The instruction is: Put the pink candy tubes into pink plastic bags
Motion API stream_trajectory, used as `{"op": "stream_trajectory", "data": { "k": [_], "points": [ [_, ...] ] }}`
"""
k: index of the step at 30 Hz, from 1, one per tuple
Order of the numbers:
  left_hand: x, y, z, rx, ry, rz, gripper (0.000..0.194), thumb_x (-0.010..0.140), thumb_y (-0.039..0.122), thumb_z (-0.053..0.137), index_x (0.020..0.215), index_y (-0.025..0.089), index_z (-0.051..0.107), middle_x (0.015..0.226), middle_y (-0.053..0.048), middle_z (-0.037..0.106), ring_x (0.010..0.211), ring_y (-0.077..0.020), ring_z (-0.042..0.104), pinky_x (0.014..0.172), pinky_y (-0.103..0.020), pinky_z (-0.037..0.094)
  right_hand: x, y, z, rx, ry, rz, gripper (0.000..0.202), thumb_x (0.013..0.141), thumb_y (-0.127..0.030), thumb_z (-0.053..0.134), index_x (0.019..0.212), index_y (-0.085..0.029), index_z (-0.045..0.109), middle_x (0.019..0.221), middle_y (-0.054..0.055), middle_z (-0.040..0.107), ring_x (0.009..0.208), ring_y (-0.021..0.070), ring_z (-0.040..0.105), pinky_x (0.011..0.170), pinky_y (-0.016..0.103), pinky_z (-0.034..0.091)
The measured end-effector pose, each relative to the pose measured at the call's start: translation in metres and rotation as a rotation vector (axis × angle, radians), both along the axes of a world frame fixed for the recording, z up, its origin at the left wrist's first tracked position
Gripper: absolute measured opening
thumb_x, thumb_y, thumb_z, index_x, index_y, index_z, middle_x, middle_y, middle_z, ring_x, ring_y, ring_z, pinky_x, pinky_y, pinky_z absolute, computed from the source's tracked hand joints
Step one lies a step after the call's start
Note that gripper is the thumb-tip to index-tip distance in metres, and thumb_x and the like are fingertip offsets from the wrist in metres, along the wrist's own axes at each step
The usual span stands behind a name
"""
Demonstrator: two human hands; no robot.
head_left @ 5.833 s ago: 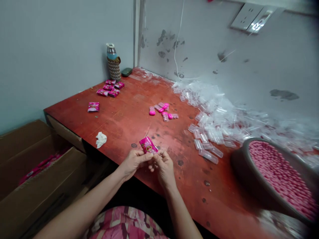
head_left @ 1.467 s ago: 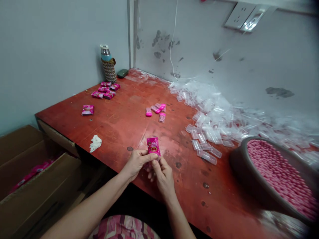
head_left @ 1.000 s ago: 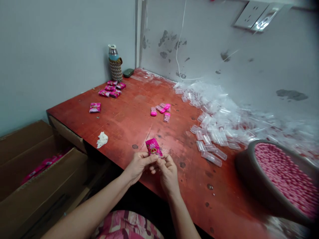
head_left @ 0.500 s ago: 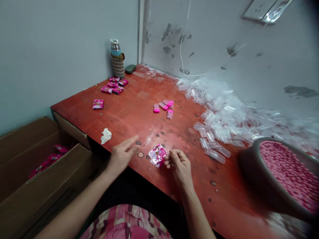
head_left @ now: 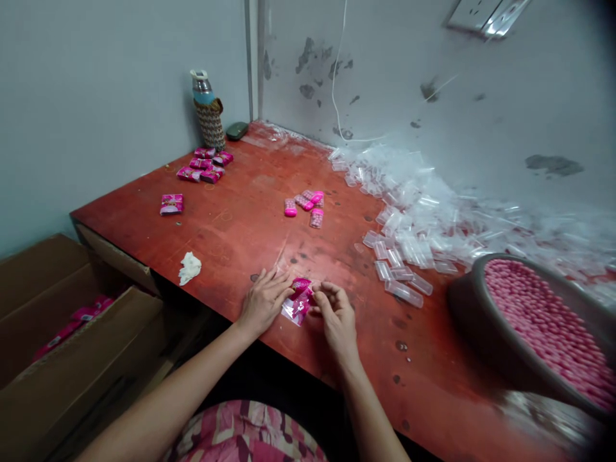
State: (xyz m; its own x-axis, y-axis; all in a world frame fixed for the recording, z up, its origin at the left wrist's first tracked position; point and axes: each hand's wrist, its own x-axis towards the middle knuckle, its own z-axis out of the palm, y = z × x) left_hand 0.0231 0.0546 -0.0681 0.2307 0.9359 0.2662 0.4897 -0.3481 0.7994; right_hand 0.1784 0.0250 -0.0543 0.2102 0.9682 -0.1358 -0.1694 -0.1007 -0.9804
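Note:
A pink printed wrapper with clear edges (head_left: 297,307) lies on the red table near its front edge. My left hand (head_left: 264,303) rests with its fingers spread, the fingertips at the wrapper's left side. At the wrapper's right side is my right hand (head_left: 334,314), its thumb and fingers pinched together at the edge; the part between the fingertips is too small to make out. Beyond the hands lie several small clear containers with pink caps and pink pellets (head_left: 316,218).
Clear empty tubes (head_left: 423,237) are heaped along the wall. A brown tub of pink pellets (head_left: 474,308) stands right. Pink packets (head_left: 172,205), a bottle (head_left: 210,122) and white tissue (head_left: 189,267) are on the left. An open carton (head_left: 115,333) stands below the table's left edge.
My left hand has come right and down onto the table beside the wrapper. My right hand stays at the wrapper's right side. The whole view has shifted a little.

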Motion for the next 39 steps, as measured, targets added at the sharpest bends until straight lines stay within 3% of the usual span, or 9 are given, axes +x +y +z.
{"op": "stream_trajectory", "data": {
  "k": [7,10,15,19,24,28,31,35,39],
  "points": [
    [0.009,-0.015,0.028,-0.342,-0.532,0.078,0.041,0.065,0.026,0.065,0.106,0.025,0.06,0.108,-0.006,0.061,0.104,-0.0237,0.052,0.091,-0.035,0.037,-0.009,0.018,0.011,0.008,0.174,0.124,0.036,0.068,-0.028,0.065,0.098,-0.021,0.047,0.075,-0.002,0.063,0.064,0.0127,0.06,0.06,0.024,0.048],
    [0.006,-0.01,0.031,-0.633,-0.702,-0.05,0.032,0.068,0.032,0.062,0.096,0.018,0.065,0.09,-0.008,0.067,0.082,-0.0228,0.061,0.074,-0.033,0.047,-0.002,0.022,0.016,-0.02,0.148,0.257,0.038,0.067,-0.028,0.066,0.099,-0.021,0.047,0.074,-0.001,0.064,0.06,0.0122,0.059,0.056,0.023,0.046],
    [0.003,-0.002,0.022,-0.826,-0.785,-0.038,0.023,0.065,0.034,0.065,0.064,0.011,0.066,0.061,-0.006,0.063,0.056,-0.0145,0.059,0.057,-0.024,0.047,0.004,0.047,0.026,-0.053,-0.215,0.473,0.029,0.068,-0.033,0.062,0.091,-0.019,0.053,0.065,-0.002,0.062,0.052,0.0121,0.056,0.05,0.023,0.043],
    [-0.002,-0.002,0.022,-0.816,-0.792,0.128,0.023,0.062,0.032,0.068,0.059,0.01,0.065,0.058,-0.005,0.062,0.052,-0.0115,0.057,0.055,-0.022,0.047,0.008,0.109,0.038,-0.044,-0.963,0.238,0.028,0.076,-0.044,0.049,0.081,-0.018,0.06,0.076,0.005,0.065,0.071,0.019,0.061,0.062,0.029,0.045],
    [-0.014,-0.003,0.029,-0.854,-0.977,0.269,0.023,0.055,0.029,0.073,0.054,0.011,0.059,0.057,-0.003,0.061,0.053,-0.012,0.058,0.055,-0.024,0.049,-0.002,0.195,0.039,-0.121,-1.212,0.051,0.041,0.074,-0.044,0.053,0.096,-0.01,0.057,0.103,0.023,0.058,0.101,0.0324,0.051,0.081,0.043,0.037],
    [-0.025,0.001,0.029,-0.869,-1.143,0.338,0.021,0.059,0.026,0.072,0.058,0.011,0.058,0.058,-0.004,0.062,0.051,-0.0113,0.058,0.051,-0.022,0.05,-0.007,0.223,0.035,-0.168,-1.299,0.081,0.033,0.072,-0.031,0.057,0.091,-0.004,0.06,0.103,0.028,0.056,0.102,0.0364,0.051,0.082,0.046,0.036],
    [-0.029,0.006,0.027,-0.89,-1.296,0.41,0.016,0.065,0.022,0.068,0.066,0.011,0.057,0.06,-0.004,0.062,0.05,-0.0112,0.059,0.049,-0.022,0.051,0.002,0.21,0.035,-0.15,-1.292,0.157,0.021,0.076,-0.022,0.051,0.082,-0.006,0.062,0.095,0.025,0.061,0.098,0.0332,0.054,0.08,0.04,0.038],
    [-0.025,0.012,0.026,-0.879,-1.451,0.49,0.007,0.072,0.017,0.06,0.072,0.011,0.056,0.063,-0.005,0.063,0.057,-0.014,0.062,0.055,-0.025,0.053,0.012,0.14,0.036,-0.066,-1.174,0.285,0.026,0.082,-0.032,0.042,0.078,-0.013,0.06,0.075,0.011,0.066,0.077,0.0224,0.062,0.065,0.027,0.044],
    [-0.011,0.013,0.029,-0.876,-1.529,0.434,0.004,0.074,0.014,0.058,0.076,0.011,0.056,0.069,-0.006,0.064,0.065,-0.0163,0.064,0.063,-0.03,0.054,-0.001,0.042,0.031,-0.032,-0.445,0.43,0.028,0.083,-0.042,0.039,0.081,-0.017,0.052,0.053,-0.001,0.057,0.043,0.0134,0.055,0.042,0.022,0.044]
  ]
}}
